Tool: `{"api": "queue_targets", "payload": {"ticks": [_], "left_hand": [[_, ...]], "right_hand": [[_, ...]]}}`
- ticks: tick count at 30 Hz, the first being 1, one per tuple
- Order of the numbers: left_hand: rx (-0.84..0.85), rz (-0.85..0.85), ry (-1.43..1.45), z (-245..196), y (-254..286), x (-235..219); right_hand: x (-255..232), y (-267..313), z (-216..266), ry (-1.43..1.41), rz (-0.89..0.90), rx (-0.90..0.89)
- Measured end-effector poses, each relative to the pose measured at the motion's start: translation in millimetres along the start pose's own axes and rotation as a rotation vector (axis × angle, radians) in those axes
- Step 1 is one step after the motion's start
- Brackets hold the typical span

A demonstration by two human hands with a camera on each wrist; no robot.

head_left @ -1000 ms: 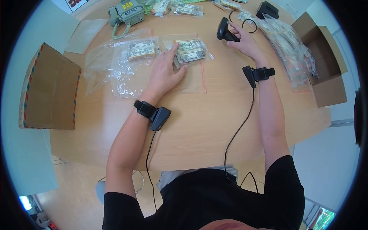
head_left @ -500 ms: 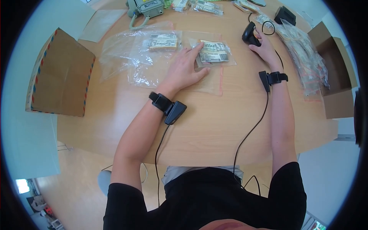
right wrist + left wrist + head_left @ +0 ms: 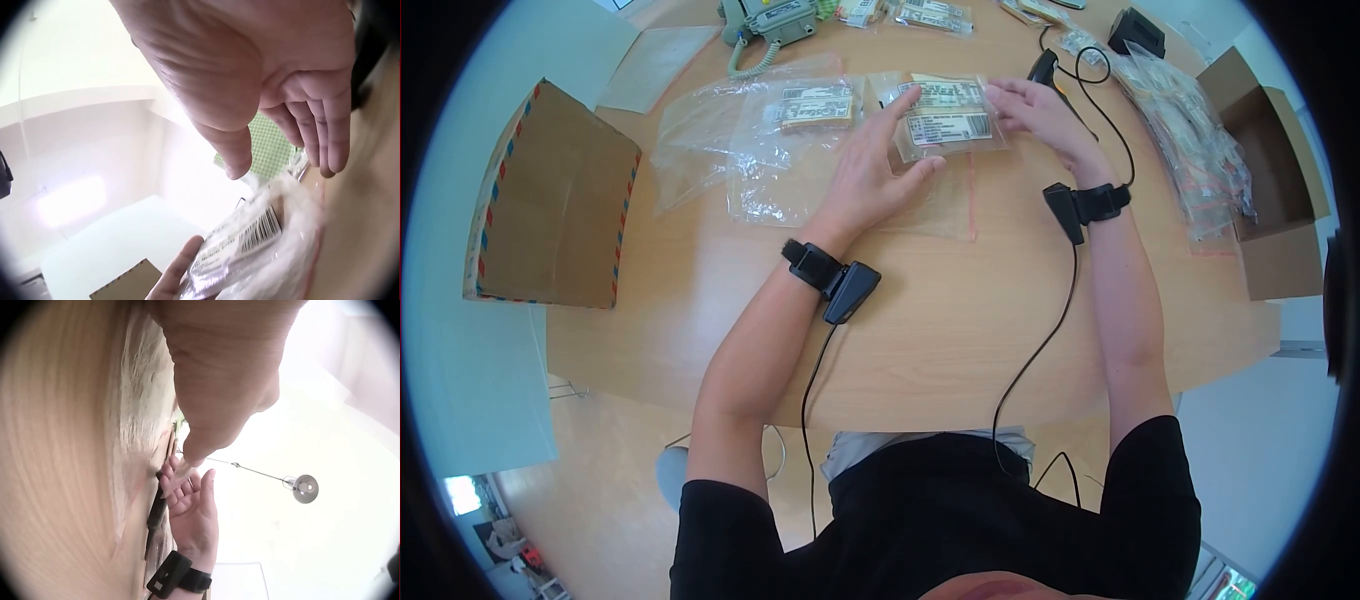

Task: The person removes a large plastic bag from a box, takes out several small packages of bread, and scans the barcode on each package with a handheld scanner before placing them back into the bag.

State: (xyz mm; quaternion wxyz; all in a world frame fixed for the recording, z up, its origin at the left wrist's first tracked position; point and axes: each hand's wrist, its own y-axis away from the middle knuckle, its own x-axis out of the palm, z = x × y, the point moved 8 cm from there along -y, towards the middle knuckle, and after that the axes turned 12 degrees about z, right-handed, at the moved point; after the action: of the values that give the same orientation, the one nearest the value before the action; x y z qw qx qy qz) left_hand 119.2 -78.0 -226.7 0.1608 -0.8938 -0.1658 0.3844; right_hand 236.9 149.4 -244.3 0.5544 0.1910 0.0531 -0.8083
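A clear plastic packet (image 3: 948,128) with white barcode labels is tilted up from the clear bag (image 3: 945,210) beneath it. My left hand (image 3: 868,180) holds it by its left side, thumb at the near edge and fingers at the far one. Fingers extended, my right hand (image 3: 1040,115) is beside the packet's right edge; the right wrist view shows its thumb apart from the fingers with nothing between them. Just beyond that hand lies a black handheld barcode scanner (image 3: 1045,68), partly hidden by it. A similar labelled packet (image 3: 815,105) lies left of my left hand.
An open cardboard box (image 3: 555,200) stands at the left, another box (image 3: 1280,210) at the right beside a heap of bagged packets (image 3: 1190,140). At the back are a grey corded telephone (image 3: 770,22), more packets (image 3: 930,14) and a black stand (image 3: 1137,33). The scanner's cable loops behind the right hand.
My right hand has let go of the barcode scanner and moved left to the packet. My left hand has tilted the packet up from where it lay.
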Motion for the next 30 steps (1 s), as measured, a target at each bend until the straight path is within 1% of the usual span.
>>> {"api": "queue_targets", "payload": {"ticks": [2, 3, 4, 6, 7, 9, 10, 12, 15, 16, 19, 21, 24, 27, 30], "left_hand": [[0.017, -0.012, 0.002, 0.3, -0.1, 0.1], [0.012, -0.005, 0.013, 4.6, -0.5, 2.2], [0.007, 0.001, 0.024, 5.8, -1.2, 3.0], [-0.073, -0.002, 0.116, 13.9, 1.9, 5.8], [-0.112, -0.003, 0.162, 17.2, 2.6, 6.7], [-0.09, -0.045, 0.105, 14.5, 2.6, 3.6], [-0.08, -0.066, 0.076, 13.4, 3.1, 2.3], [-0.081, -0.027, -0.098, 17.7, 2.7, 6.8], [-0.047, 0.08, -0.411, 17.3, 4.8, 17.4], [-0.029, 0.125, -0.522, 15.0, 5.7, 21.4], [-0.048, 0.168, -0.556, 14.5, 7.4, 25.3], [-0.051, 0.164, -0.532, 16.3, 7.1, 25.2], [-0.066, 0.135, -0.458, 23.8, 6.8, 24.3], [-0.089, 0.051, -0.316, 26.2, 4.0, 16.2], [-0.101, -0.036, -0.173, 25.4, 2.4, 7.8]], "right_hand": [[18.8, -2.1, -0.7, -0.1, 0.146, 0.052], [25.5, -1.6, 1.1, -0.194, 0.159, 0.033], [26.2, -0.8, 3.0, -0.255, 0.148, -0.002], [26.8, -0.1, 5.3, -0.377, 0.125, -0.072], [19.8, -3.3, -0.3, -0.371, 0.103, -0.067], [-1.3, -10.1, -14.6, -0.36, 0.057, -0.057], [-6.9, -7.3, -11.3, -0.412, 0.015, -0.082], [-20.4, -1.6, -3.6, -0.516, -0.071, -0.133], [-35.7, 5.5, -6.1, -0.568, -0.106, -0.116], [-38.8, 5.8, -9.4, -0.576, -0.089, -0.103], [-45.8, 3.1, -15.6, -0.602, -0.05, -0.084], [-46.9, 2.3, -17.7, -0.625, -0.04, -0.097], [-45.4, 4.2, -21.9, -0.586, -0.085, -0.067], [-33.3, 12.6, -11.8, -0.519, -0.004, 0.005], [-32.2, 8.3, -27.3, -0.36, 0.139, 0.064]]}}
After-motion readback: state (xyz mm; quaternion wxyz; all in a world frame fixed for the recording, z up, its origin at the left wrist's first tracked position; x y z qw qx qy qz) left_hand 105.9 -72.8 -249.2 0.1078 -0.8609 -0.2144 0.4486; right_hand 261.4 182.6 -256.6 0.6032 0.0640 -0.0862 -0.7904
